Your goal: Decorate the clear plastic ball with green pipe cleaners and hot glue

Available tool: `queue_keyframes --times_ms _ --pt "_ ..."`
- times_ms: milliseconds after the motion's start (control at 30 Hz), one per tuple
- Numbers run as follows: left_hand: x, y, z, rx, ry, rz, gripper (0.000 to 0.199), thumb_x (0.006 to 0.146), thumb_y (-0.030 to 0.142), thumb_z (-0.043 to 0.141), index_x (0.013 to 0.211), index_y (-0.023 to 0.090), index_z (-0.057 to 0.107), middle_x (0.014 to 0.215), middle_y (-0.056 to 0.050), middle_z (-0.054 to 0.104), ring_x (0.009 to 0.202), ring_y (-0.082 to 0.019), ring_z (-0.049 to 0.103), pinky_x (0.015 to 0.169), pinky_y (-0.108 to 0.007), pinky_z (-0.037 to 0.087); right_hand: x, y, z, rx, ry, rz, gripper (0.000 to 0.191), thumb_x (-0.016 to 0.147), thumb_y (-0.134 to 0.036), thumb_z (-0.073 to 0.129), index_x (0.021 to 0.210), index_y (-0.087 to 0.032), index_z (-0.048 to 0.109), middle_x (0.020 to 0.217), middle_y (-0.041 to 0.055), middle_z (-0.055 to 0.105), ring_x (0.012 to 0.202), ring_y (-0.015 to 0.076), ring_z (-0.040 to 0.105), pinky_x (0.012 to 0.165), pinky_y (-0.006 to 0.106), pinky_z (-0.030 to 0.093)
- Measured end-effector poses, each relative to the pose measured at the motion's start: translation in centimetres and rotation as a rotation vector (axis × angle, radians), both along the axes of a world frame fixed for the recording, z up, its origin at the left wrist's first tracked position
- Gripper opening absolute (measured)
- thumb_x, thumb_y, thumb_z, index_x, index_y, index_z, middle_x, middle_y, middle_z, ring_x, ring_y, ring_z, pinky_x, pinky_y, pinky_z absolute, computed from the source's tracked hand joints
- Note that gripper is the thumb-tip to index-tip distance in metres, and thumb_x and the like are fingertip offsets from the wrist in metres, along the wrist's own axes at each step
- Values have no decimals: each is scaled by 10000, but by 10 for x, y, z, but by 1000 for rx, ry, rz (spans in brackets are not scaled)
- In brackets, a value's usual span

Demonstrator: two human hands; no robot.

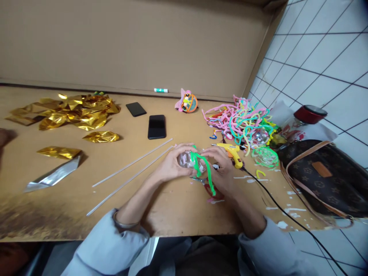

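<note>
A clear, rounded plastic piece (185, 159) is held above the table in front of me. My left hand (170, 165) is wrapped round its left side. A fuzzy green strip (209, 174) lies over the piece, and its loose end hangs down to the right. My right hand (222, 168) is closed at the right side, its fingers on the green strip. Below the hands, a small red item (212, 191) is partly hidden. Just behind my right hand lies a yellow glue gun (234, 153).
Gold foil (77, 111), two phones (156, 127) and two thin clear sticks (129, 180) lie to the left. A decorated ball (188, 102) stands at the back. Rightward are tangled colourful strips (238, 119), a jar with red lid (309, 114), a brown bag (330, 176) and a black cord (276, 199).
</note>
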State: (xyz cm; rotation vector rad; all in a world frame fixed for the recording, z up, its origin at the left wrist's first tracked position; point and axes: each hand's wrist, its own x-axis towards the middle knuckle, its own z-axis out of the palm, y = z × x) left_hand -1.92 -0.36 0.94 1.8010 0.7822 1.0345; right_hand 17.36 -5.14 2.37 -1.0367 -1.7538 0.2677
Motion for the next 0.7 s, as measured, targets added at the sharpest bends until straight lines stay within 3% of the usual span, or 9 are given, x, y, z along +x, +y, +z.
queue_keyframes --times_ms 233,400,533,700 --pt "-3 4 -5 -50 -27 10 647 566 406 916 1129 192 678 1363 -160 585 1318 -348 533 1120 -507 391 4 8 -7 -87 20 -84 268 923 -380 548 1119 -250 678 1073 73 707 1053 251 626 962 447 473" --pt "-4 -1 -1 111 92 -69 552 607 366 903 1104 227 707 1468 -141 474 1410 -358 429 1158 -537 357 8 9 -11 -221 95 1 407 980 -426 459 1336 -256 556 1259 77 680 1231 247 578 1073 472 412" --pt "-4 -5 5 175 122 -135 482 636 340 890 1072 237 713 1526 -124 383 1427 -358 403 1182 -548 337 8 8 -13 -247 161 24 453 1010 -501 381 1367 -260 518 1185 62 726 1194 235 607 1089 470 394" --pt "-5 -5 7 187 110 -169 463 654 300 881 1073 228 699 1518 -132 368 1423 -350 411 1197 -555 318 8 4 -8 -180 67 10 415 1006 -488 401 1320 -265 554 1128 43 749 1169 243 602 1067 471 392"
